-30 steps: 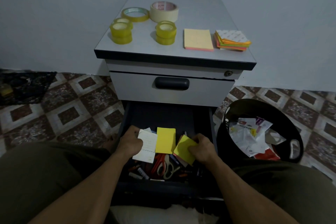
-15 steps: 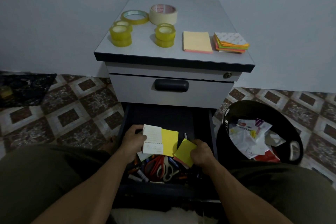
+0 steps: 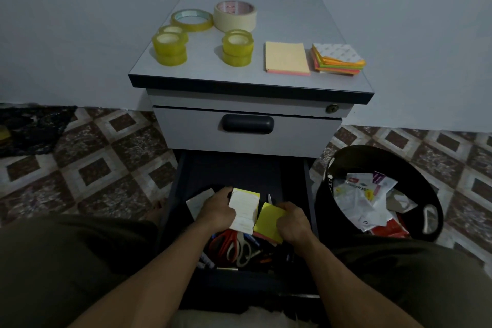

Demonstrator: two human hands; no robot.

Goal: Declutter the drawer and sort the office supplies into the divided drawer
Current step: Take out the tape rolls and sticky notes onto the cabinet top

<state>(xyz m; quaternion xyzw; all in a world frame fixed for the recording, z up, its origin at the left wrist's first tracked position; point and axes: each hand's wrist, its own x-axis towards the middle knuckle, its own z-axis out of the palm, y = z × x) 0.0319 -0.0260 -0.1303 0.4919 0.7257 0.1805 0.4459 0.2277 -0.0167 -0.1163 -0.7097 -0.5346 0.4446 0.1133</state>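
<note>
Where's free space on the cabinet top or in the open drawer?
Cabinet top: bare behind the pads and right of the masking tape; smaller gap between the two tape stacks. Drawer: back half looks bare, though dim. Front is crowded: scissors, pens, left hand holding a slip, right hand a yellow pad.

Two hands (image 3: 217, 212) (image 3: 292, 222), four notepads (image 3: 287, 57) (image 3: 338, 60) (image 3: 251, 192) (image 3: 267, 222), one scissors (image 3: 231, 246), one bin (image 3: 383, 157)

Yellows and greys over a patterned floor

The cabinet (image 3: 239, 138) is pale grey, its open drawer (image 3: 234, 170) dark navy. The tape rolls (image 3: 169, 48) are translucent yellow, the wide roll (image 3: 235, 16) cream, and the stack of notes (image 3: 338, 60) neon orange and green. The slip (image 3: 245, 210) is white, the sticky pad (image 3: 267, 221) yellow, the scissors (image 3: 225, 243) red-handled — the bin (image 3: 354, 157) is black, and the floor tiles (image 3: 101, 165) are brown-and-white diamonds.
</note>
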